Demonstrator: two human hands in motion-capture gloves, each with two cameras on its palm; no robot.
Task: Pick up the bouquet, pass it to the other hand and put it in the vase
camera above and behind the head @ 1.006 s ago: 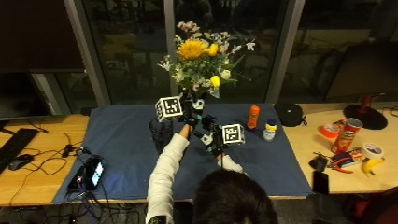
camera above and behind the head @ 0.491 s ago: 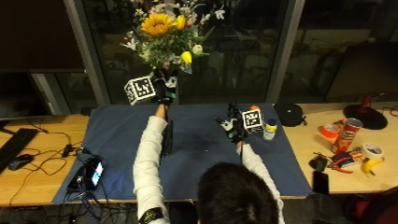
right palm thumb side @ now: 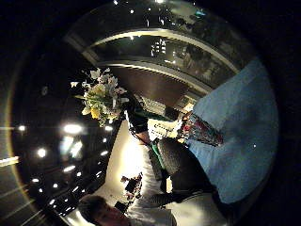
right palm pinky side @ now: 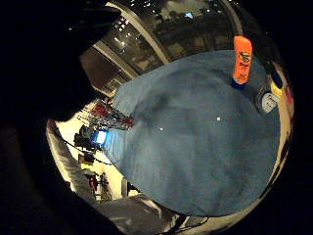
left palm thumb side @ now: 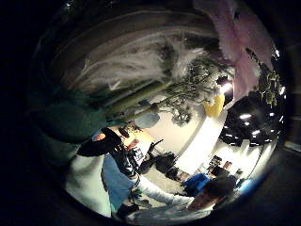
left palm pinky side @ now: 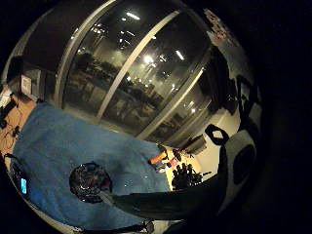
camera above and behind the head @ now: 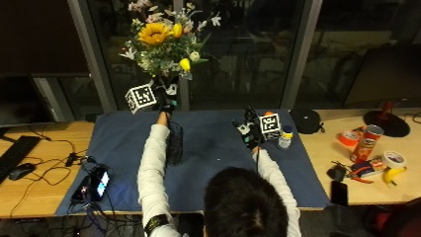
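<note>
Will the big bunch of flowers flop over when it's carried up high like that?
Probably a little. The bouquet is wide and full on top while the left hand grips only its thin stems, so it likely feels top-heavy. The stems look straight, so they seem fairly stiff. It might tip the narrow vase.

Dim room, seemingly ceiling-lit; glassy reflections

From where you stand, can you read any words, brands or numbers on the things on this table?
No text reads clearly.
Orange bottle: dark lettering, too blurred to read.
Red can: a logo, too small to read.
White and yellow bottle: label unreadable.
Phone: screen lit, nothing legible.
</note>
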